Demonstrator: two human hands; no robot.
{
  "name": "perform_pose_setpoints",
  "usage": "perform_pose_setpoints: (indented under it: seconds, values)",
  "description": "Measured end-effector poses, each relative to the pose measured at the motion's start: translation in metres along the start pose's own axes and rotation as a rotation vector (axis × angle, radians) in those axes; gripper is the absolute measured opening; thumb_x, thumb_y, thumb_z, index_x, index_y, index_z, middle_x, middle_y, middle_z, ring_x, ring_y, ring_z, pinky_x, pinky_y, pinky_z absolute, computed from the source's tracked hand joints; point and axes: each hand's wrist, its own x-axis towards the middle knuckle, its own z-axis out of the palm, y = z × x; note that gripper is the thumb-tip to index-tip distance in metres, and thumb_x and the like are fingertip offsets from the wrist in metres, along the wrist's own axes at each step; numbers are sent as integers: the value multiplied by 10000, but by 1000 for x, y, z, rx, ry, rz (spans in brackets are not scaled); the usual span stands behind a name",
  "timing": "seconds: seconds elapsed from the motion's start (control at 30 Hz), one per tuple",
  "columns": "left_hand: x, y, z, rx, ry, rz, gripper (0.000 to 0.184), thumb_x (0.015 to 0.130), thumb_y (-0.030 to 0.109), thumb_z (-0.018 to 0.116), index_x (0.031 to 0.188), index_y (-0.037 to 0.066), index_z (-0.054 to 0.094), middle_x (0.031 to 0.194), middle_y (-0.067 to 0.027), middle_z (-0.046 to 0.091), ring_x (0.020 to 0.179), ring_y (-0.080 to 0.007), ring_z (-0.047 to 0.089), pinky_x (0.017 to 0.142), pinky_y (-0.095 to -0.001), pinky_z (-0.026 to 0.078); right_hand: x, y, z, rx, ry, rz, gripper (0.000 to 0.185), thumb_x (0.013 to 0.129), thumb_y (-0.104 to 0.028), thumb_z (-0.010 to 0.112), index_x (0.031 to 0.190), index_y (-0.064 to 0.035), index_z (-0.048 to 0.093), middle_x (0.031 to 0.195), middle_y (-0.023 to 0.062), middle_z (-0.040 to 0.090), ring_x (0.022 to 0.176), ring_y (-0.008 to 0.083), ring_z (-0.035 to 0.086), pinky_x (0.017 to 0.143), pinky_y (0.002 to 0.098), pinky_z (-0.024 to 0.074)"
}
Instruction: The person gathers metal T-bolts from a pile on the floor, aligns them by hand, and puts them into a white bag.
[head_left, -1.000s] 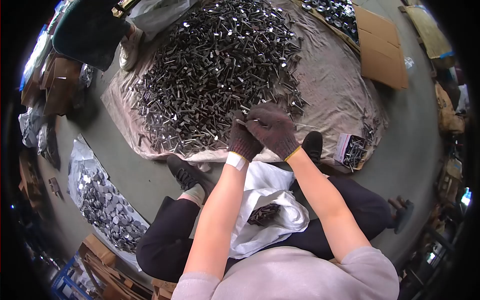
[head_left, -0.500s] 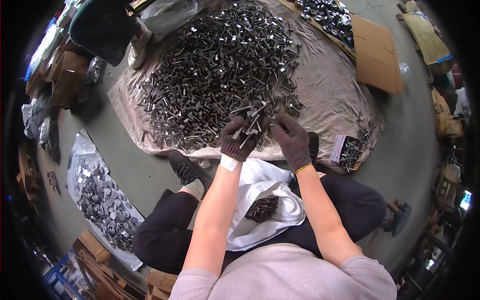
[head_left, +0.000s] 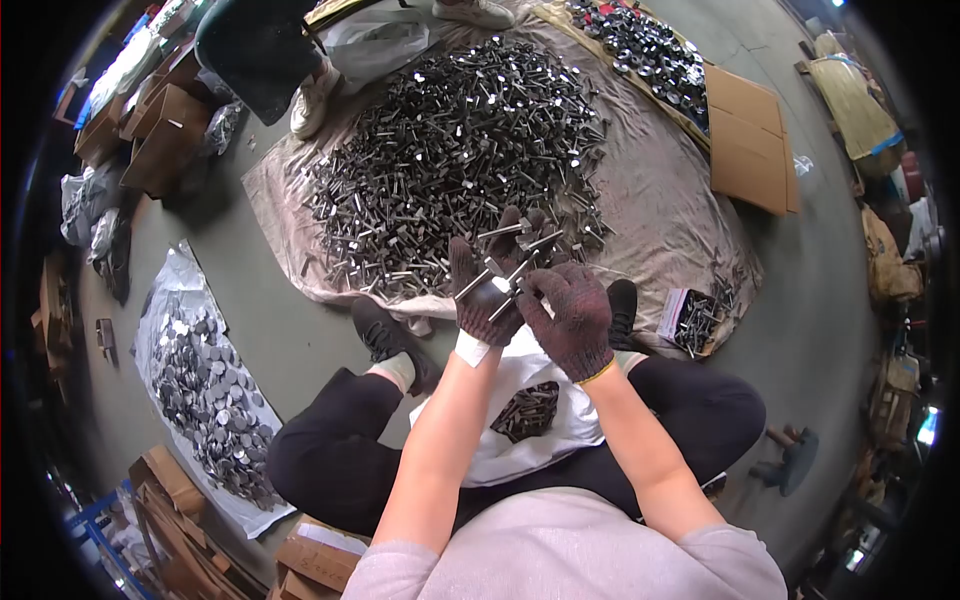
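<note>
Left hand spread palm-up, loose bolts across it; right hand fingers curled at bolts, grip unclear. White sack between legs: dark metal pieces. Small box: bolts.

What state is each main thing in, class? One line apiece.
Left hand, gloved, palm up, open under several bolts
Right hand, gloved, curled, close to those bolts
Bolt pile, loosely heaped
Cloth, spread out, wrinkled
White sack, open, dark pieces inside
Small box, open, not empty
Discs, loose on a plastic sheet
</note>
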Motion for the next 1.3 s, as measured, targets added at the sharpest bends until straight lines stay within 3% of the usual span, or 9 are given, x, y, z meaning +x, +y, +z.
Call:
perform_pose_setpoints:
  seconds: [0.2, 0.3, 0.37, 0.43, 0.57, 0.9, 0.97, 1.17, 1.3]
  values:
    - [-28, 0, 16, -28, 45, 39, 769, 926, 619, 518, 1485, 106, 398, 1533, -180, 374, 1395, -384, 374, 1152, -522, 319, -1, -7, -32, 308, -113, -32, 235, 743, -47, 735, 973, -55, 684, 908, 134, 669, 848, 312, 651, 740, 382, 524]
    - [-40, 1, 23, -195, 8, -16, 771, 925, 608, 529, 1491, 104, 387, 1527, -188, 380, 1378, -391, 402, 1148, -528, 329, -2, 6, -30, 97, 112, 40, 355, 722, -90, 757, 1065, -80, 666, 1034, 150, 669, 944, 355, 641, 809, 422, 525]
    - [-48, -3, 36, -18, 97, 31, 779, 915, 604, 552, 1488, 102, 389, 1518, -192, 392, 1364, -389, 423, 1138, -532, 344, 4, 7, -38, 52, 60, 31, 387, 741, -103, 747, 1117, -88, 660, 1066, 157, 662, 988, 357, 629, 851, 426, 518]
    - [-54, -5, 41, -92, 60, 2, 782, 901, 590, 588, 1481, 100, 399, 1515, -190, 398, 1368, -385, 420, 1133, -533, 352, 10, 8, -39, 85, -87, 1, 367, 764, -123, 728, 1124, -89, 663, 1067, 147, 666, 1017, 352, 619, 879, 425, 506]
    - [-66, -7, 41, -120, 57, -5, 798, 884, 569, 627, 1480, 95, 392, 1510, -186, 408, 1365, -377, 424, 1137, -536, 344, 9, -3, -48, 106, -206, 64, 234, 817, -115, 704, 1039, -46, 676, 1009, 138, 679, 987, 332, 637, 849, 401, 501]
    - [-87, -17, 41, -91, 101, 21, 777, 900, 580, 590, 1480, 104, 390, 1504, -179, 420, 1361, -357, 433, 1140, -545, 317, -6, -15, -57, 141, -255, 36, 273, 747, -151, 729, 1010, -87, 691, 912, 124, 681, 875, 326, 643, 772, 412, 510]
    - [-89, -20, 41, -117, 87, -4, 787, 895, 589, 594, 1485, 113, 383, 1501, -177, 423, 1356, -359, 437, 1140, -546, 316, -11, -15, -58, 257, -289, 154, 246, 749, -136, 727, 984, -72, 695, 870, 123, 684, 832, 317, 653, 748, 405, 510]
    - [-95, -25, 42, -82, 94, -1, 817, 878, 645, 577, 1474, 115, 403, 1498, -154, 430, 1369, -357, 420, 1148, -539, 314, -16, -23, -68, 97, -258, 57, 156, 746, -83, 726, 897, -44, 710, 821, 128, 689, 768, 309, 662, 702, 387, 515]
    - [-99, -26, 40, -129, 189, 36, 777, 899, 642, 545, 1450, 105, 434, 1481, -156, 450, 1371, -351, 417, 1155, -541, 307, -29, -24, -64, 236, -104, 151, 127, 767, -62, 719, 888, -22, 709, 808, 123, 695, 711, 261, 660, 673, 341, 511]
